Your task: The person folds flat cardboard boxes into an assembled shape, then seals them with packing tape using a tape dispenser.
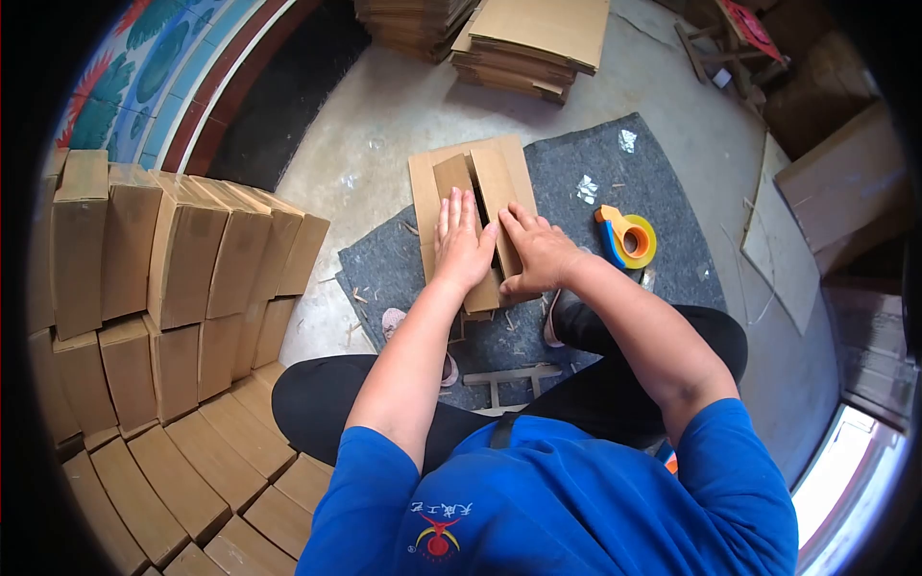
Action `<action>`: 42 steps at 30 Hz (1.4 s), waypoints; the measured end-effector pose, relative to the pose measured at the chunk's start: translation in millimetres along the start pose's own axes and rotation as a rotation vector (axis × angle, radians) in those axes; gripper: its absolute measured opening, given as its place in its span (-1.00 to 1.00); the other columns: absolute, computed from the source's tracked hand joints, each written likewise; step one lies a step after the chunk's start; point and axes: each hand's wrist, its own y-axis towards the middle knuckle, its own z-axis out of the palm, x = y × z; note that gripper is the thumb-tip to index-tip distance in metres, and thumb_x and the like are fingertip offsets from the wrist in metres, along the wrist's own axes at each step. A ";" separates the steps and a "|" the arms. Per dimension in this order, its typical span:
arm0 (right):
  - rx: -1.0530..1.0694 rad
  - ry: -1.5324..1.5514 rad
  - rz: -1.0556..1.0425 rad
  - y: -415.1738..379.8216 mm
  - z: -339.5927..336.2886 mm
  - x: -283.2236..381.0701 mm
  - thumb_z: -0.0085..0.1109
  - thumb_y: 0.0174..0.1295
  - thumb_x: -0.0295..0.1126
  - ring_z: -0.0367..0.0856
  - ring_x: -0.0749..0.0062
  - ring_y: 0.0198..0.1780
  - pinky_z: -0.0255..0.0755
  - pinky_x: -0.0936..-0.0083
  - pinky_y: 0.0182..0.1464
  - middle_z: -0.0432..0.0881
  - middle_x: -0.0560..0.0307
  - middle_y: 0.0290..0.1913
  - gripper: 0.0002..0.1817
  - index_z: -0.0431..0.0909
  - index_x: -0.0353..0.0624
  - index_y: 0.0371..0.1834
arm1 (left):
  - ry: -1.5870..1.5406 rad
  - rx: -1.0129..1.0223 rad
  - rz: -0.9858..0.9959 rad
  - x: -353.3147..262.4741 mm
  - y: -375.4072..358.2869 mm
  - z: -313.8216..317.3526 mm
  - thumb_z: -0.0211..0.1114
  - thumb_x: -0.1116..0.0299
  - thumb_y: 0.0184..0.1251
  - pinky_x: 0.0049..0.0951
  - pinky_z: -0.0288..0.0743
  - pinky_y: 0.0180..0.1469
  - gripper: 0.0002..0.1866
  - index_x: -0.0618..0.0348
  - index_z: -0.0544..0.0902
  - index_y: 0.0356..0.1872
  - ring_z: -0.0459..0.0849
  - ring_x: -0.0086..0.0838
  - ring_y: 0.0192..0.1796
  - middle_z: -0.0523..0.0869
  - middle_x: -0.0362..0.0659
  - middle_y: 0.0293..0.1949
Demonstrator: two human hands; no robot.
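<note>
A brown cardboard box (507, 178) lies in front of me on a dark grey mat (595, 158), its two long top flaps meeting at a narrow dark gap. Flat on the left flap rests my left hand (463, 242), fingers stretched out and pointing away from me. My right hand (534, 248) presses on the right flap with its fingers and thumb spread. Neither hand grips anything. To the right of the box, on the mat, sits an orange and blue tape dispenser (624, 237) with a yellow-edged roll.
Stacked closed cartons (182, 259) fill the left side, and more cartons (226, 437) lie at lower left. Flattened cardboard (538, 34) is piled at the back. Large boards (783, 230) lean or lie at the right. Small scraps (587, 188) dot the mat.
</note>
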 end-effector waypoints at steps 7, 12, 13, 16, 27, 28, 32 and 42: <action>0.058 -0.233 0.044 2.4 12.5 13.6 0.65 -0.32 0.14 0.24 -0.16 0.48 0.25 0.08 0.44 -0.04 -0.28 0.60 0.44 -0.06 -0.25 0.60 | 0.206 -0.120 -0.034 -12.9 -10.9 16.8 -0.02 0.04 0.56 0.00 -0.19 0.61 -0.36 0.03 0.20 0.56 -0.11 -0.15 0.66 0.00 -0.07 0.63; 0.090 -0.334 0.076 7.2 14.5 18.9 0.66 -0.33 0.13 0.31 -0.09 0.46 0.28 0.10 0.42 0.02 -0.27 0.59 0.41 0.01 -0.27 0.58 | 0.266 -0.132 -0.015 -11.1 -10.0 20.8 -0.01 0.08 0.56 0.00 -0.17 0.61 -0.42 -0.01 0.29 0.52 -0.07 -0.13 0.65 0.06 -0.04 0.61; 0.094 -0.332 0.079 7.6 15.2 20.0 0.66 -0.33 0.13 0.31 -0.09 0.46 0.28 0.10 0.42 0.02 -0.27 0.59 0.41 0.01 -0.27 0.58 | 0.308 -0.132 -0.012 -11.4 -9.5 21.6 0.02 0.10 0.55 0.01 -0.16 0.60 -0.43 -0.01 0.31 0.51 -0.06 -0.10 0.64 0.10 -0.02 0.60; 0.103 -0.352 0.091 10.9 9.6 21.2 0.66 -0.31 0.11 0.35 -0.08 0.43 0.30 0.12 0.41 0.04 -0.27 0.58 0.38 0.04 -0.28 0.57 | 0.316 -0.070 -0.039 -11.6 -6.9 19.4 -0.04 0.09 0.57 -0.02 -0.19 0.62 -0.42 -0.02 0.27 0.54 -0.09 -0.14 0.65 0.03 -0.07 0.62; 0.195 -0.372 0.240 -20.9 -141.8 -70.6 0.33 0.26 0.00 0.58 0.07 0.28 0.44 0.30 0.34 0.59 -0.18 0.27 -0.24 0.40 -0.20 0.42 | 0.546 0.205 -0.064 -30.7 9.5 -10.4 0.11 0.07 0.50 -0.13 -0.14 0.63 -0.32 0.03 0.21 0.56 -0.01 -0.12 0.63 0.05 0.01 0.61; 0.120 -0.358 0.283 -26.0 -141.7 -86.3 0.33 0.26 -0.02 0.60 0.05 0.25 0.45 0.29 0.32 0.63 -0.16 0.21 -0.29 0.45 -0.19 0.38 | 0.571 0.274 -0.082 -36.4 14.9 -15.5 0.13 0.07 0.50 -0.15 -0.09 0.62 -0.30 0.05 0.17 0.57 0.00 -0.10 0.63 0.03 0.04 0.61; 0.029 -0.181 0.535 -26.2 -80.4 -165.9 0.25 0.25 -0.05 0.64 0.07 0.19 0.53 0.21 0.17 0.69 -0.06 0.13 -0.54 0.67 -0.12 0.08 | 0.676 0.498 -0.134 -60.2 38.2 -34.7 0.20 0.12 0.46 -0.15 0.08 0.58 -0.23 0.10 0.11 0.58 0.05 -0.06 0.60 0.01 0.05 0.60; 0.015 -0.023 0.857 -14.9 89.6 -243.5 0.28 0.21 0.10 0.56 0.07 0.28 0.42 0.18 0.30 0.66 -0.07 0.17 -0.39 0.65 -0.21 0.09 | 0.844 0.823 -0.197 -91.8 72.1 -35.6 0.29 0.48 0.23 -0.23 0.39 0.42 -0.28 0.41 0.26 0.42 0.24 -0.07 0.50 0.21 0.11 0.45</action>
